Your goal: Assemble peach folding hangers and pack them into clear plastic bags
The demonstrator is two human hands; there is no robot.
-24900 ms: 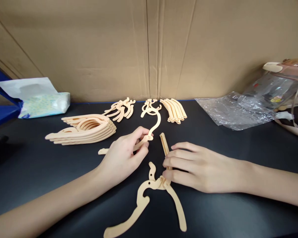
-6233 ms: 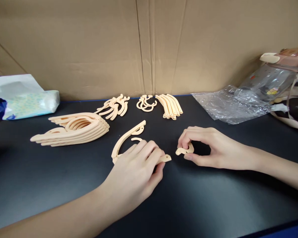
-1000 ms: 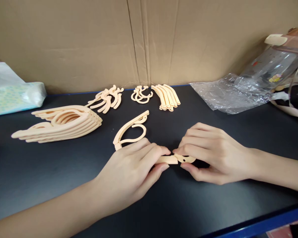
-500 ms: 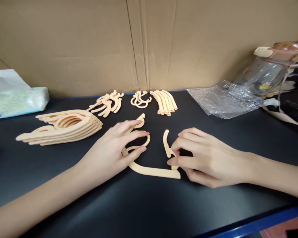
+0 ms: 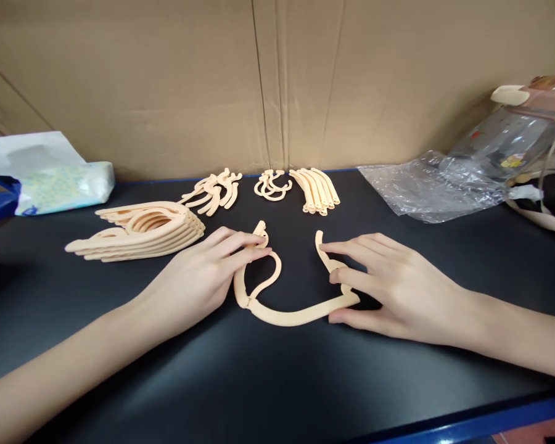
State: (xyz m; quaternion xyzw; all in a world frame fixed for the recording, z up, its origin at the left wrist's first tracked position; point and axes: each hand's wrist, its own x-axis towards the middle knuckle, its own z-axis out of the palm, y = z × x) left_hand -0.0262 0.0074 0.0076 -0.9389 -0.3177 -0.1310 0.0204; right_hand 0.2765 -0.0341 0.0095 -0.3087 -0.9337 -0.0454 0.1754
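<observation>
Cream hanger on a black table, between the left hand and the right hand.

From my remote view, the left hand's fingertips rest on the hanger's left arm, just beside its curved hook; the thumb is hidden, so I cannot tell whether it grips. The right hand grasps the other arm's end, thumb below, forefinger on a small curved piece. I see a stack of hangers beyond the left hand; ahead of both hands, left to right, curved pieces, a cluster of hooks and a row of slats. Beyond the right hand lie a plastic bag and a bottle.
</observation>
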